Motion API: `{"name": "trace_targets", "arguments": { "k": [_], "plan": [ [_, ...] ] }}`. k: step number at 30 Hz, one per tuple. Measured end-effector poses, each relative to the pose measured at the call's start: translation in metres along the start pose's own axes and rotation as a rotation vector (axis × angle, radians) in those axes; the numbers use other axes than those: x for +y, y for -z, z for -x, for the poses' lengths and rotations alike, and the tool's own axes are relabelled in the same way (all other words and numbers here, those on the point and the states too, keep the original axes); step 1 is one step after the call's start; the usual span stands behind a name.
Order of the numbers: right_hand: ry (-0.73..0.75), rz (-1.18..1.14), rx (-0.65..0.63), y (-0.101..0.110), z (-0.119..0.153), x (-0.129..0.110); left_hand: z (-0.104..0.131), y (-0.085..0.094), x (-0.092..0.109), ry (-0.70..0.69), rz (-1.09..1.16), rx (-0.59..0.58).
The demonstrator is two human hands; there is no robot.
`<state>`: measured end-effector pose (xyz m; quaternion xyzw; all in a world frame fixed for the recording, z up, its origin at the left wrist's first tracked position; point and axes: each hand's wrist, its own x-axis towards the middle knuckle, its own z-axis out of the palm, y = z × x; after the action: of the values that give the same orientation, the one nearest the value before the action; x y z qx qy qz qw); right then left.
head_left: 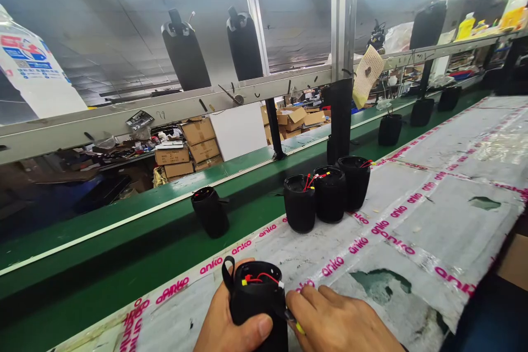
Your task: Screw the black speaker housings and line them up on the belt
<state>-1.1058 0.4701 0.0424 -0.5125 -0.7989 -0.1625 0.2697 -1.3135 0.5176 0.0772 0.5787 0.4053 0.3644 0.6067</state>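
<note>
The black speaker housing [258, 305] stood between the person's two hands at the lower edge of the head view, over the near side of the surface [429, 214] with its white sheeting and pink-lettered tape. Its long axis ran close to upright, with the open end on top; the bottom fell outside the view, so whether it rested on the surface could not be told.

The left hand [229, 322] had its fingers wrapped around the housing from the left, the thumb lying across the near wall below the rim. A strap loop [226, 275] rose at the rim on that same side.

The right hand [336, 319] lay just beside the opposite wall, its curled fingers gripping a small tool [300, 329] with a yellow part. The tool's dark end pointed leftward at the housing's side, below the rim; whether it touched the wall was too hard to make out. From the right fingers, then, the housing lay directly to the left, while the mouth with its red wires [264, 276] sat higher and to the left. A white connector [281, 285] hung at the rim on the right, nearer the right fingers than the left thumb.
</note>
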Motion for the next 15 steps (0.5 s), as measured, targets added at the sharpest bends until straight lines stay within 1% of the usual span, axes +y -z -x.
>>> {"name": "trace_targets", "arguments": {
  "k": [5, 10, 12, 15],
  "plan": [
    [0.063, 0.071, 0.004, 0.011, -0.003, 0.005, 0.000, 0.001, -0.003, -0.023, -0.055, 0.035],
    [0.099, 0.107, -0.016, 0.022, -0.007, 0.006, 0.001, 0.004, -0.012, -0.108, -0.149, 0.184],
    [0.088, 0.085, 0.008, 0.020, -0.008, 0.004, 0.001, 0.005, -0.015, -0.115, -0.155, 0.216],
    [0.010, 0.077, 0.096, 0.010, -0.009, 0.000, 0.001, 0.005, -0.016, -0.127, -0.147, 0.244]
  ]
}}
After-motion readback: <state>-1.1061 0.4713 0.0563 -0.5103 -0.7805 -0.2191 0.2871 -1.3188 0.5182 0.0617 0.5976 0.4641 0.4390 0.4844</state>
